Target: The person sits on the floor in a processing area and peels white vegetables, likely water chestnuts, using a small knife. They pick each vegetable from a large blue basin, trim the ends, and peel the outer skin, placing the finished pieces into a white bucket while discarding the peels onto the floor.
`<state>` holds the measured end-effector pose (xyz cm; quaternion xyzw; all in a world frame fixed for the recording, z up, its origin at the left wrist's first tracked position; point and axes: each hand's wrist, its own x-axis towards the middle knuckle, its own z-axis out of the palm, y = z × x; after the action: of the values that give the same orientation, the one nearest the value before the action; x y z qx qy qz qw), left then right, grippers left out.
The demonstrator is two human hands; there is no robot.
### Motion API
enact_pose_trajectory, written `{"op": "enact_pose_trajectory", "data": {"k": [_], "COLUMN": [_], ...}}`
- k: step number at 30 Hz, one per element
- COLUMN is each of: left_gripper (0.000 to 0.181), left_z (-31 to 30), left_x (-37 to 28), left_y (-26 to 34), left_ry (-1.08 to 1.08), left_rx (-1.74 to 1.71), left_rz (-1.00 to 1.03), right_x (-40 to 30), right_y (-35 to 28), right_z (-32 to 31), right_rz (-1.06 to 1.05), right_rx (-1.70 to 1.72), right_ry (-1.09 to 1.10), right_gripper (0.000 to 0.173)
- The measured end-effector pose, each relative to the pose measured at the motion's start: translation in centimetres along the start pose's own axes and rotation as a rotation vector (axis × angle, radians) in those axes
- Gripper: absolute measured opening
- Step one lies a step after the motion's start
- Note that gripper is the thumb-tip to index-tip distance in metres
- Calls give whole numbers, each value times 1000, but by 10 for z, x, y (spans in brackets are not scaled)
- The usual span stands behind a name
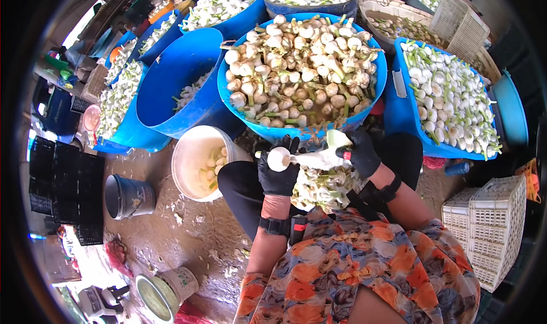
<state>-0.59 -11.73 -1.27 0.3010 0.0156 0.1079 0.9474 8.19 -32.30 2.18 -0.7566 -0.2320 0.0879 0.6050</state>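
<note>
My left hand (277, 172), in a black glove, holds a white garlic bulb (278, 159) with a short cut green stem, palm up. My right hand (362, 154), also gloved in black, grips a small red-handled tool (347, 155) whose blade I cannot make out, together with a strip of pale peeled skin (318, 158) that stretches from the bulb. Below both hands lies a heap of garlic peelings (322, 187) between my knees. Just beyond stands a round blue tub (273, 132) full of unpeeled bulbs in brownish water.
A white bucket (183, 161) with a few peeled bulbs stands to the left, near a dark bucket (139, 198). A rectangular blue tub (453, 151) of garlic and white plastic crates (491, 225) stand right. A large blue tub (171, 80) stands beyond the white bucket.
</note>
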Motion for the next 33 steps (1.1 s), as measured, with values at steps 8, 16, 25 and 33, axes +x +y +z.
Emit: {"op": "enact_pose_trajectory", "data": {"k": [8,16,25,33], "left_gripper": [56,33,53,78], "left_z": [-4,19,-8,15], "left_x": [11,7,20,136], "left_y": [9,-22,-3,169], "left_ry": [164,85,205,149], "left_rx": [-321,546,46,-290], "left_rz": [-77,12,-446,98], "right_x": [-22,8,2,44], "right_y": [17,12,-32,-40], "right_z": [-5,64,57,35], "right_rz": [27,-135,-243,-142], "right_rx": [-719,-91,-75,-504], "right_ry": [-557,-285,-918,-1255], "right_gripper": [54,24,15,23]}}
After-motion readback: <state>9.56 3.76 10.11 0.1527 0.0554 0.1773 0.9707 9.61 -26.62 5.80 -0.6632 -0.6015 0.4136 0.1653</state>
